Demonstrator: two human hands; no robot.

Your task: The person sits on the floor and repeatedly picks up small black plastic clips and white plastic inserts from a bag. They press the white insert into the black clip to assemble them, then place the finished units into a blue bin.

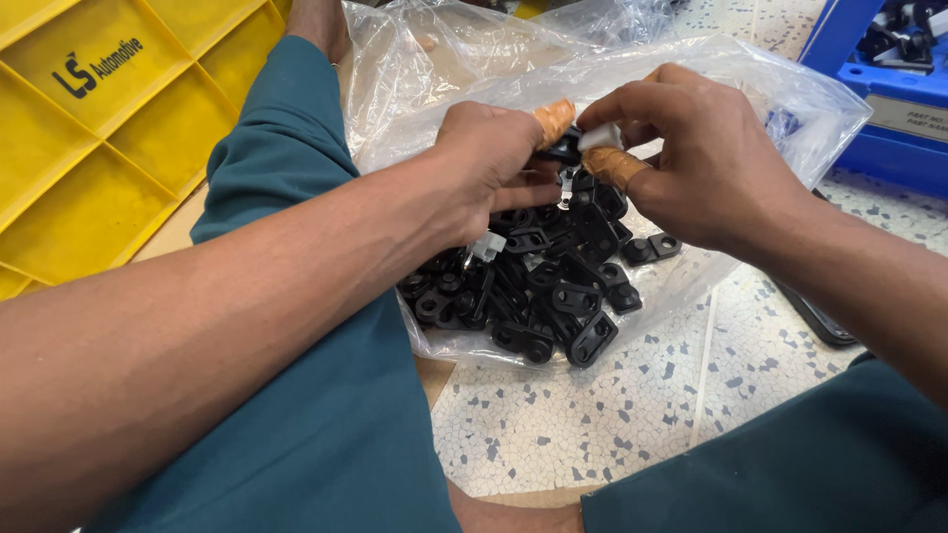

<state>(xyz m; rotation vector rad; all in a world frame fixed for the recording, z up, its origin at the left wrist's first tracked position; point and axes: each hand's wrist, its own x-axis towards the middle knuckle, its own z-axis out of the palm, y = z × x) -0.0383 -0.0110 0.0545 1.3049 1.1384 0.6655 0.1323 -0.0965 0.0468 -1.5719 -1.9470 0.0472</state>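
Observation:
My left hand [491,163] and my right hand [696,148] meet above a pile of small black plastic parts [548,286]. Both pinch one black part [565,151] between them, and a small white piece [598,136] sits at my right fingertips. Tan rubber cots cover a finger on each hand. The pile lies on a clear plastic bag [464,69] spread over the speckled floor [612,415]. A second small white piece [486,247] shows in the pile just under my left hand.
A yellow plastic crate [109,128] with dividers lies at the left. A blue bin [889,89] holding dark parts stands at the top right. My legs in teal trousers [326,415] flank the bag. A dark flat object [820,321] lies under my right forearm.

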